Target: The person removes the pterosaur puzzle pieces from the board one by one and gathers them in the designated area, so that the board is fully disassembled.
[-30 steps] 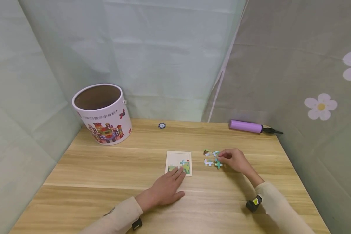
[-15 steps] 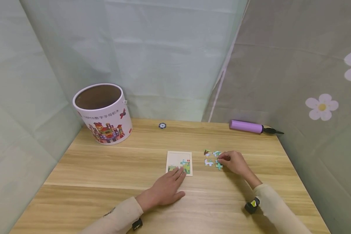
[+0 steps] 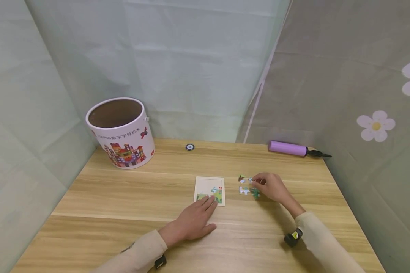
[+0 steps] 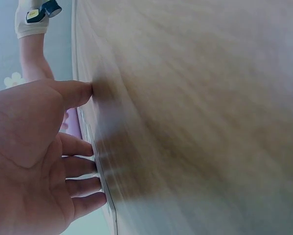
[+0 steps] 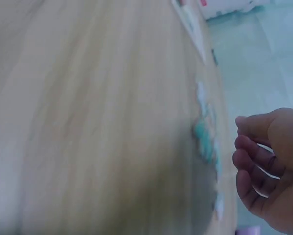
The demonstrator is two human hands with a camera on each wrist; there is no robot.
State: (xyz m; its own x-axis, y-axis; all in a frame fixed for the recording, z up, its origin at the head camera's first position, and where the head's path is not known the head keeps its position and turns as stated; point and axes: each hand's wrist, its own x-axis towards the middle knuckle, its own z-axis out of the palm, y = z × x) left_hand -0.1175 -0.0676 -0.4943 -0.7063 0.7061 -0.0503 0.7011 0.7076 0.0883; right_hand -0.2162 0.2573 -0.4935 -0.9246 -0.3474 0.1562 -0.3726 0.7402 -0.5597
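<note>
My left hand (image 3: 195, 220) lies flat in the head view, straight fingertips resting on the lower part of a small puzzle board (image 3: 205, 185). Green picture pieces (image 3: 218, 195) fill the board's lower right; my fingers hide part of them. To the board's right lie loose jigsaw pieces: a brown-and-green one (image 3: 242, 178), a pale blue one (image 3: 244, 190), a dark green one (image 3: 255, 193) and a light blue one (image 3: 250, 179). My right hand (image 3: 271, 187) hovers over the right-hand pieces, fingertips beside the light blue one. In the right wrist view its fingers (image 5: 246, 159) curl loosely, nothing visible between them.
A large white bucket (image 3: 126, 144) with printed block pictures stands at the back left. Near the table's far edge lie a round chip (image 3: 190, 147) and a purple hand pump (image 3: 288, 148). Cloth curtains (image 3: 198, 76) hang around the wooden table (image 3: 130, 201).
My right hand has moved slightly left, from the dark green piece toward the light blue one, uncovering more of the green piece. The left hand stays on the board.
</note>
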